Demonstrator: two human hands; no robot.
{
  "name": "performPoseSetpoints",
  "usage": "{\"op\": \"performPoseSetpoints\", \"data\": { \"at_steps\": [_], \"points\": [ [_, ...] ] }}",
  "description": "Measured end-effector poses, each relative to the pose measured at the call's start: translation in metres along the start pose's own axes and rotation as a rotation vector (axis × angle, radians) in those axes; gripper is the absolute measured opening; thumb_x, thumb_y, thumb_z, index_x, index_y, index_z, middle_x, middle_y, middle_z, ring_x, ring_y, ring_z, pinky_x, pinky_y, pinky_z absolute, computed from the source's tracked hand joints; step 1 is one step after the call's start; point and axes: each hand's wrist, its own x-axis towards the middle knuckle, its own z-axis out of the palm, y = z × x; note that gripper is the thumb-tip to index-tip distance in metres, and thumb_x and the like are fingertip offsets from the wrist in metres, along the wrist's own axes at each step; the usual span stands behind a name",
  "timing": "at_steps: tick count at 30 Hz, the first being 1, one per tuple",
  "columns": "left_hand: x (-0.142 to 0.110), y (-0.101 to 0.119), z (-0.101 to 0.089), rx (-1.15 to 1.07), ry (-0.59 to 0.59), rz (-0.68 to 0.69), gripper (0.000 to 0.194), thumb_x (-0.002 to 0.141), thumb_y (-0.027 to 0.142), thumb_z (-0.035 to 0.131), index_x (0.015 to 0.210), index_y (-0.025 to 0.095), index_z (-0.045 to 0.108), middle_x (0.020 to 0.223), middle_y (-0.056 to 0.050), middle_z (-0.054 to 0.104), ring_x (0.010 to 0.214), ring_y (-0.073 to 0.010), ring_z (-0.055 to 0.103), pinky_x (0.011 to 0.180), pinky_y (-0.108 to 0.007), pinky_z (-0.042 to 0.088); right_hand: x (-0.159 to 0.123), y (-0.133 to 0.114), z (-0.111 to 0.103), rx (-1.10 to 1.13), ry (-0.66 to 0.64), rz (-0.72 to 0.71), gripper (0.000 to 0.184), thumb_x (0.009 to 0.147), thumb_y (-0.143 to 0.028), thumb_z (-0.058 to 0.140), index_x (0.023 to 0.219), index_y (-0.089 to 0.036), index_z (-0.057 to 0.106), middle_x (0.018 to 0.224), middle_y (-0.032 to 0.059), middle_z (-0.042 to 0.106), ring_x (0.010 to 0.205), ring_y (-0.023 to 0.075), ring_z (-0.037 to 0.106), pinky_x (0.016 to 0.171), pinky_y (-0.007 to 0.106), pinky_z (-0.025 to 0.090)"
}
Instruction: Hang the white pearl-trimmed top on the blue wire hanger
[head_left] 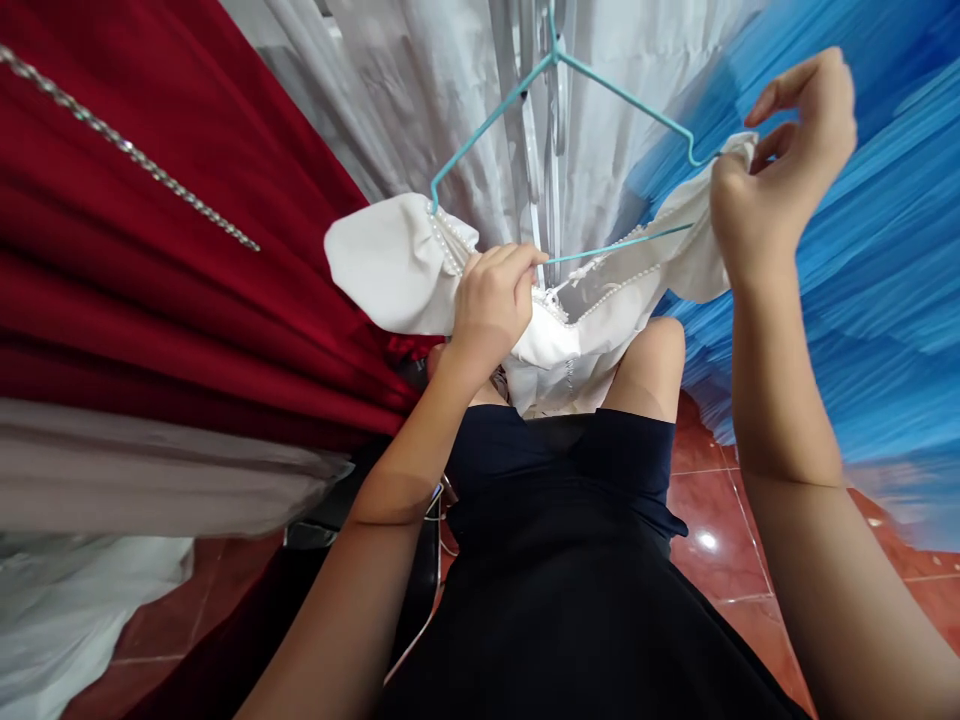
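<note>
A white dress [615,310] with pearl trim along its neckline and puffed sleeves hangs from a thin turquoise wire hanger [495,118] in front of my knees. My left hand [495,300] is closed on the dress's neckline, close to the left sleeve and the hanger's lower bar. At the opposite shoulder, my right hand [772,170] pinches the white fabric by the hanger's right end, its index finger curled above. The dress's lower part drops between my legs and is partly hidden.
Red drapery [225,200] with a beaded strand hangs at the left, and ruffled blue fabric [885,330] at the right. Behind the hanger are white garments [435,90] and metal poles [555,130]. Red tiles [712,520] cover the floor.
</note>
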Motion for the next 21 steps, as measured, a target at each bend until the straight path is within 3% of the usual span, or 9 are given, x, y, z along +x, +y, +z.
{"op": "performPoseSetpoints", "data": {
  "at_steps": [5,8,11,14,17,21],
  "points": [
    [0.004,0.007,0.001,0.049,-0.018,-0.008,0.028,0.099,0.007,0.05,0.103,0.023,0.072,0.088,-0.001,0.074,0.089,-0.0215,0.069,0.084,-0.033,0.046,0.013,-0.007,0.014,0.129,0.116,0.161,0.052,0.065,0.018,0.043,0.083,-0.029,0.027,0.089,-0.0018,0.034,0.077,0.0063,0.035,0.058,0.024,0.023],
    [0.01,0.01,-0.001,0.029,-0.063,0.003,0.028,0.098,0.006,0.051,0.103,0.022,0.072,0.088,0.0,0.074,0.085,-0.0199,0.068,0.078,-0.03,0.045,0.025,-0.013,0.019,0.116,0.152,0.127,0.053,0.067,0.018,0.043,0.083,-0.029,0.026,0.087,-0.0026,0.033,0.074,0.0065,0.032,0.058,0.024,0.025],
    [0.013,0.009,-0.003,-0.005,-0.089,0.006,0.027,0.098,0.007,0.051,0.105,0.022,0.073,0.088,-0.001,0.074,0.084,-0.02,0.068,0.077,-0.03,0.045,0.025,-0.025,0.02,0.061,-0.009,0.054,0.047,0.067,0.014,0.045,0.082,-0.028,0.029,0.087,-0.0019,0.041,0.072,0.0084,0.032,0.061,0.026,0.03],
    [0.012,0.006,-0.003,-0.006,-0.054,-0.008,0.026,0.099,0.007,0.051,0.105,0.021,0.073,0.088,-0.002,0.074,0.087,-0.0215,0.069,0.084,-0.032,0.047,0.011,-0.028,0.016,0.015,-0.155,0.119,0.041,0.07,0.011,0.051,0.08,-0.025,0.034,0.086,-0.0024,0.048,0.072,0.0086,0.036,0.064,0.025,0.037],
    [0.007,0.011,0.002,0.03,-0.008,-0.039,0.025,0.1,0.009,0.051,0.105,0.021,0.073,0.088,-0.002,0.073,0.09,-0.0225,0.068,0.09,-0.035,0.047,-0.008,-0.014,0.009,0.031,-0.211,0.164,0.027,0.083,-0.004,0.061,0.086,-0.024,0.042,0.092,-0.0013,0.054,0.075,0.0098,0.045,0.068,0.025,0.046],
    [0.0,0.025,0.013,0.111,0.079,-0.109,0.025,0.103,0.01,0.049,0.105,0.021,0.072,0.089,-0.002,0.072,0.091,-0.0228,0.066,0.095,-0.037,0.046,-0.029,0.011,-0.001,0.151,-0.246,0.106,0.009,0.096,-0.029,0.061,0.098,-0.024,0.053,0.107,0.0021,0.058,0.088,0.0136,0.058,0.073,0.03,0.053]
  ]
}}
